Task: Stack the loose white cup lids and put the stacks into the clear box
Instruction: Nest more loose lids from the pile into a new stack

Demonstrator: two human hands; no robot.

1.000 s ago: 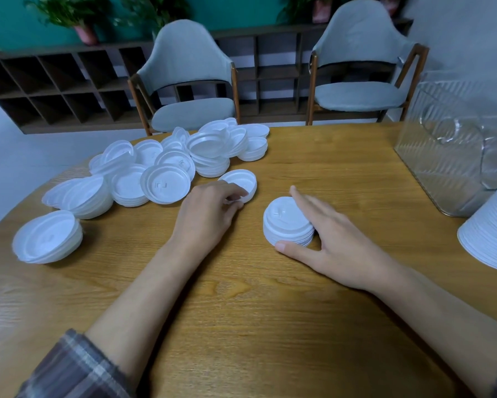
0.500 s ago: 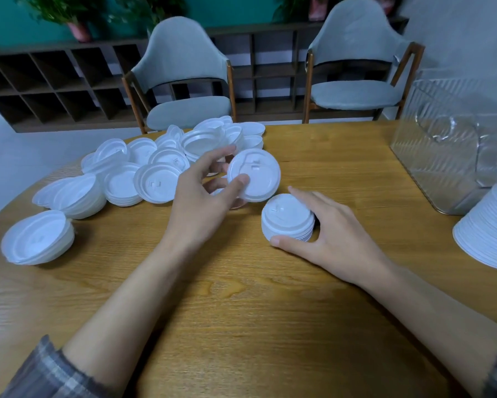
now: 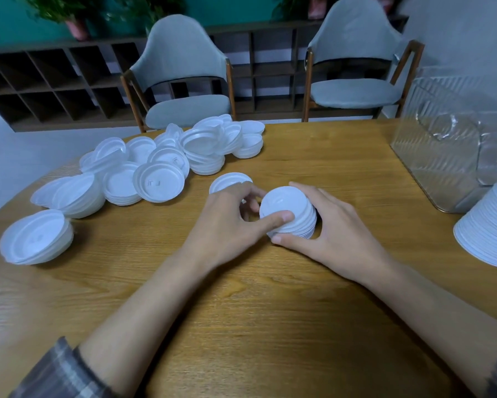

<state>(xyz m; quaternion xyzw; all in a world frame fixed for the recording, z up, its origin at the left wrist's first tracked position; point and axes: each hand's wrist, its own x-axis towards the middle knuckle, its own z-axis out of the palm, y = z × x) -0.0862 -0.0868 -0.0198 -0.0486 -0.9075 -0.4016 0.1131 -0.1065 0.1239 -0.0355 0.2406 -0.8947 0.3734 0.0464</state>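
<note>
A short stack of white lids (image 3: pixel 291 209) stands on the wooden table (image 3: pixel 241 311) in the middle. My right hand (image 3: pixel 333 234) cups it from the right, thumb at its near base. From the left, my left hand (image 3: pixel 230 222) holds the stack's top lid, with the thumb on its near edge. One lid (image 3: pixel 228 180) lies just behind my left hand. A heap of loose white lids (image 3: pixel 161 165) spreads over the left and far side. The clear ribbed box (image 3: pixel 454 150) stands at the right edge.
A tall stack of lids (image 3: pixel 491 228) lies at the right edge beside the box. A separate small stack (image 3: pixel 36 237) sits at the near left. Two grey chairs (image 3: pixel 184 81) and a dark shelf unit stand behind the table.
My left hand picked a lid off the table, carried it right and set it on the stack that my right hand steadies. The camera tilted slightly.
</note>
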